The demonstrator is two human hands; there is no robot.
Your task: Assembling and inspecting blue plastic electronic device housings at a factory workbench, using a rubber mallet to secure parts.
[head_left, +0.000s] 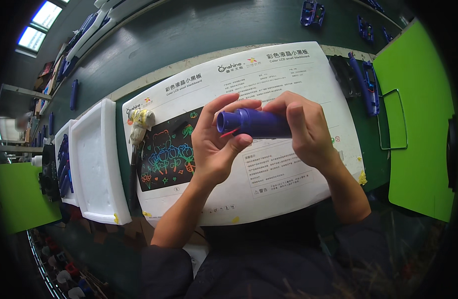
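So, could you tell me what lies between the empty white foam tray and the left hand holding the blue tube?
In the head view, between the white foam tray and the left hand stands a tape-wrapped tool, on the white printed sheet with its colourful drawing.

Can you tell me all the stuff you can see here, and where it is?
Purple tube: one, purple, a red bit at its open end, held above the sheet.
Printed sheet: one, white with a colourful flower drawing, on the bench.
Bench: one, dark green.
Foam trays: two, white, left of the sheet; the far one holds purple parts.
Taped tool: one, yellowish tape, on the sheet's left edge.
Green board: one, bright green, far right.
Purple parts: several, along the bench's far edge.
Left hand: grips the tube's open end.
Right hand: grips the tube's other end.
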